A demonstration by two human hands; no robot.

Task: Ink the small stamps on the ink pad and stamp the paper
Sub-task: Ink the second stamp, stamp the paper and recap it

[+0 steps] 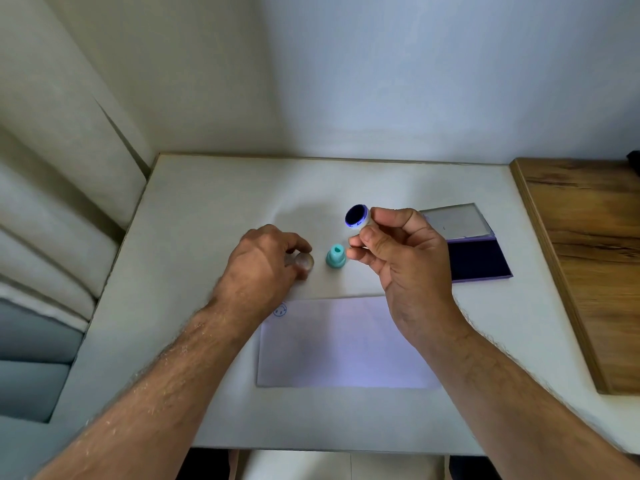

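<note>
- Nearest you, the paper point(346, 344) lies flat toward the near edge of the white table point(180, 209), roughly midway along it. It carries one blue round print point(280, 310) at its far-left corner, partly under your left wrist; the rest of the sheet looks blank, so I judge the stamping barely begun.
- Your left hand point(258, 259) sits just beyond the paper's far-left corner, fingers curled down around a small clear, roundish piece point(304, 262) resting on the table. It may be a stamp cap or another stamp; you cannot tell from this view.
- Just to the right of that, the teal stamp point(335, 257) stands upright on the table, untouched, between your two hands. It seems yet to be inked.
- Your right hand point(401, 251) is raised above the table, thumb and fingertips pinching the white stamp point(357, 216) with its round face tipped up and leftward. That face is dark blue, so it looks loaded and ready to press on the paper.
- Beyond your right hand, toward the table's right edge, the ink pad point(479, 259) lies open, dark pad nearer you and the lid point(453, 220) folded back behind it.
- A wooden board point(585, 258) lies along the right side.
- Left to do, by my reading: press this stamp down, then ink and press the teal one.
</note>
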